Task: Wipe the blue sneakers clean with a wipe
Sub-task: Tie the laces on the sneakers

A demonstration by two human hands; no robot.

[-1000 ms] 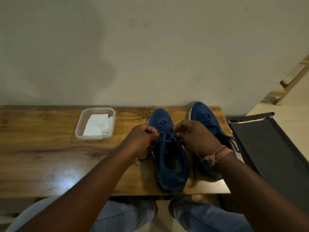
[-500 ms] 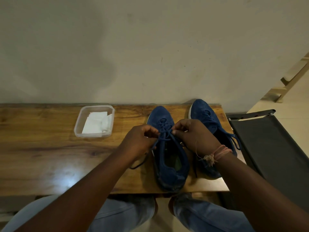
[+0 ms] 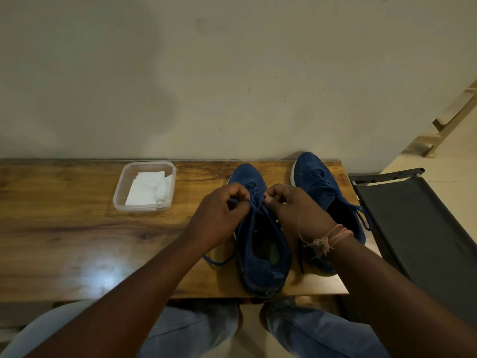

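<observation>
We see two blue fabric sneakers on the long wooden table [image 3: 77,241], toes toward the wall. The near sneaker [image 3: 260,262] stands just left of the far sneaker [image 3: 325,192]. Over its lacing, the left hand [image 3: 219,218] and the right hand [image 3: 296,213] each pinch the blue laces [image 3: 254,202] with curled fingers. Well to the left of this sneaker, a clear plastic container [image 3: 120,195] holds folded white wipes [image 3: 147,188].
</observation>
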